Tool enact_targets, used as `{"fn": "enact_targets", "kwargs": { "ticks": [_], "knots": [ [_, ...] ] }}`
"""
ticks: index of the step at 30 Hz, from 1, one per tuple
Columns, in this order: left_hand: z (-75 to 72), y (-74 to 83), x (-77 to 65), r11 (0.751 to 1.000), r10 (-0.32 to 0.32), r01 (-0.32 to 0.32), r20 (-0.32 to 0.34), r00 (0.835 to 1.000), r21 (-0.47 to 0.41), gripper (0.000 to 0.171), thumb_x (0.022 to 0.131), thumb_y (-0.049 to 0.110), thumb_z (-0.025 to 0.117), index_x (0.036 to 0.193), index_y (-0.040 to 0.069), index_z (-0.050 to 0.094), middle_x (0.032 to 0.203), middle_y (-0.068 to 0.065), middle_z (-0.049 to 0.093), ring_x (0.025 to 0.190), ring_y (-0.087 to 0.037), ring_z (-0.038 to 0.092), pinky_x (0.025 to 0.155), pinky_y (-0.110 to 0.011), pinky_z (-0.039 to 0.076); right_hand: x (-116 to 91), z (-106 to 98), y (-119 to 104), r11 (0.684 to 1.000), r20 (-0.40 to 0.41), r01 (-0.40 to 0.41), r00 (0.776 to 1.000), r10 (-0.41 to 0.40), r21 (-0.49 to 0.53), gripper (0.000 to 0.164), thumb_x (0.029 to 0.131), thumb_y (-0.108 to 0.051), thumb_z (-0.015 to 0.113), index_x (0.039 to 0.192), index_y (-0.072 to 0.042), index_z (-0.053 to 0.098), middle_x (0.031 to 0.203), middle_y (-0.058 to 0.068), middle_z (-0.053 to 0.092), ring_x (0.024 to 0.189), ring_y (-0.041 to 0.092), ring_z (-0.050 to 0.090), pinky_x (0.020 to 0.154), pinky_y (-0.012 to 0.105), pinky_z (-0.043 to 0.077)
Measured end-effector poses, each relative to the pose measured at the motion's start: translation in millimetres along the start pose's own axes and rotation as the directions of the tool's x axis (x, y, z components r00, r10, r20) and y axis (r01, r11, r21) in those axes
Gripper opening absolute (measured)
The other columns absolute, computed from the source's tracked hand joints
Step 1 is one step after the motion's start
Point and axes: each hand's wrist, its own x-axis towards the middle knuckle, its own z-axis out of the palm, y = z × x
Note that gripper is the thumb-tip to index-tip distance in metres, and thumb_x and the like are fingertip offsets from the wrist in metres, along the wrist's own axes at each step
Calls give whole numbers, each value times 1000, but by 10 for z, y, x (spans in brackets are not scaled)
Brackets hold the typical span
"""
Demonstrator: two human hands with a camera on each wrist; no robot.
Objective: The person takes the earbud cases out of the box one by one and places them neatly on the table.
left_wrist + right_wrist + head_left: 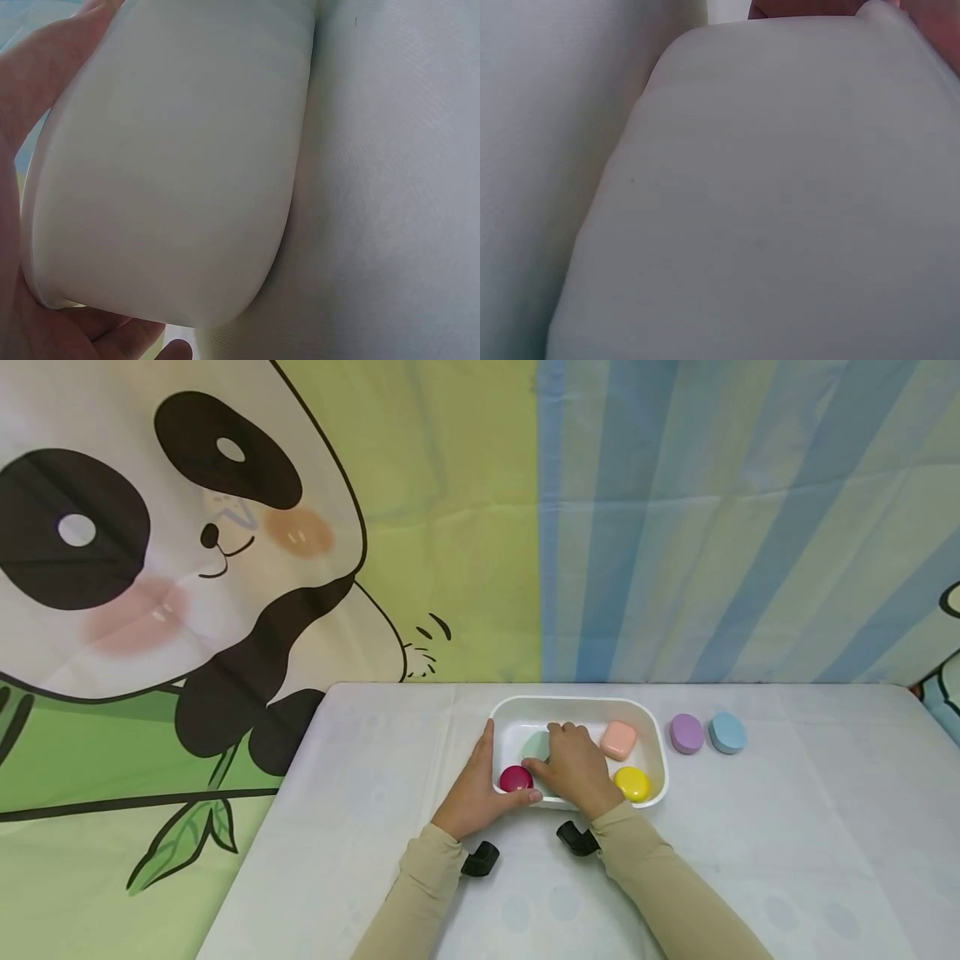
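Note:
My left hand [477,793] grips the left front corner of a white tray [656,718], thumb along its front rim and fingers along the left side. In the left wrist view, the tray's outer wall [172,165] fills the middle with that hand curved about it. My right hand [576,766] reaches over the front rim and pinches a pale green piece [536,746], its thumb at the near edge and fingers at the far edge. A dark red round piece [516,778] lies beside the thumb. Right of this hand are a pink rounded square [618,740] and a yellow round piece [632,783] inside the tray.
Outside the tray, on the table's white cloth [817,827], a purple piece [686,733] and a light blue piece [727,732] sit to the right. A printed panda curtain [450,527] hangs behind the far table edge. Black wrist mounts [481,859] stick out from both sleeves.

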Motion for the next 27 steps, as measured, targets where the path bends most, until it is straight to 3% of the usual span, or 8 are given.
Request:
{"fn": "enact_targets", "kwargs": {
  "ticks": [5, 10, 17, 27],
  "knots": [
    [-5, 3, 2, 1000, 12, -12, -4, 1000, 1, 127, 77, 49, 85, 162, 10, 1, 167, -7, 15, 148, -24, 27, 117, -45, 30, 9, 0, -2, 1000, 7, 8, 1000, -8, -9, 64, 84, -43, 79, 118, 9, 63, 99, 19, 63, 95, 34, 58, 80, 47, 55],
    [0, -7, 8, 1000, 9, -10, -7, 1000, -20, 126, 76, 46, 87, 162, 10, 1, 167, -7, 16, 147, -24, 29, 117, -45, 31, 13, 3, 1, 1000, 16, 10, 1000, -10, -16, 65, 86, -42, 78, 118, 12, 61, 102, 22, 65, 96, 36, 59, 83, 47, 54],
    [4, -28, 8, 1000, 2, -2, -6, 1000, -24, 130, 74, 55, 85, 162, 10, 1, 167, -5, 15, 147, -23, 29, 117, -43, 30, 16, 7, 10, 1000, 12, 15, 1000, -15, -19, 55, 86, -32, 75, 114, 13, 61, 102, 25, 64, 95, 39, 58, 84, 50, 53],
    [-2, -4, 7, 1000, 1, -1, 1, 1000, -19, 127, 77, 46, 86, 162, 10, 0, 167, -5, 15, 147, -24, 29, 117, -44, 31, 23, 12, 24, 1000, 19, 15, 1000, -15, -18, 51, 84, -26, 75, 117, 10, 60, 104, 24, 62, 93, 38, 57, 81, 50, 54]
  ]
}}
